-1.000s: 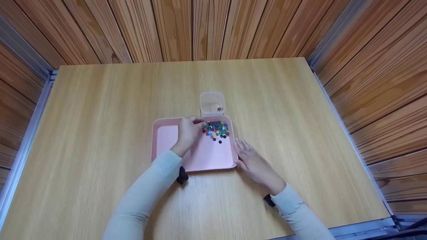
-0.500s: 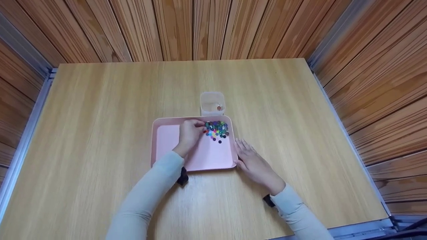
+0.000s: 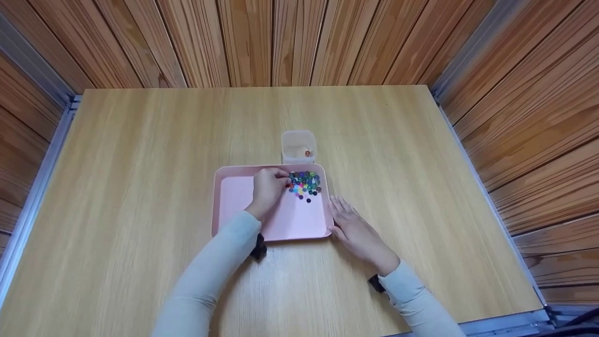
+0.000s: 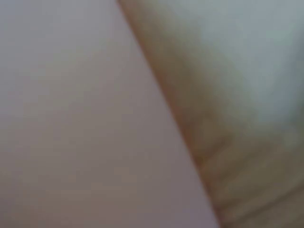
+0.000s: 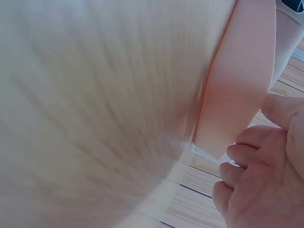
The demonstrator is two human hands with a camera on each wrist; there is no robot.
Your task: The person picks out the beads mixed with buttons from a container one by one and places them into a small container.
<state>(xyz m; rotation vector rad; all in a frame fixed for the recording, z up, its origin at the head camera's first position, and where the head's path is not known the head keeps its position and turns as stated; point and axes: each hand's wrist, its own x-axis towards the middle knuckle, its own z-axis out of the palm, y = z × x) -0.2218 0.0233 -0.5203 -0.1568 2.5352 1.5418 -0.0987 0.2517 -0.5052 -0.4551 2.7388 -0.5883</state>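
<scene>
A pink rectangular tray (image 3: 292, 227) holds a cluster of small multicoloured beads or marbles (image 3: 306, 185) toward its far right corner. My left hand (image 3: 267, 189) reaches over the tray with bent fingers, thumb and index close together at the left edge of the cluster. A reddish bead shows by the fingertips; whether one is pinched is hidden. Straight fingers of my right hand (image 3: 353, 227) rest against the tray's right wall. In the right wrist view the right hand (image 5: 266, 175) lies beside the pink tray wall (image 5: 237, 80). The left wrist view is too blurred to show the fingers.
Just beyond the tray's far edge stands a small translucent container (image 3: 298, 142) with an orange-red bead (image 3: 307, 153) inside. The wooden table (image 3: 140, 140) extends around the tray, bounded by wood-panel walls (image 3: 248, 42) and metal rails.
My left hand has shifted slightly right and nearer, its fingers drawing in beside the bead cluster. My right hand and the tray stay in place.
</scene>
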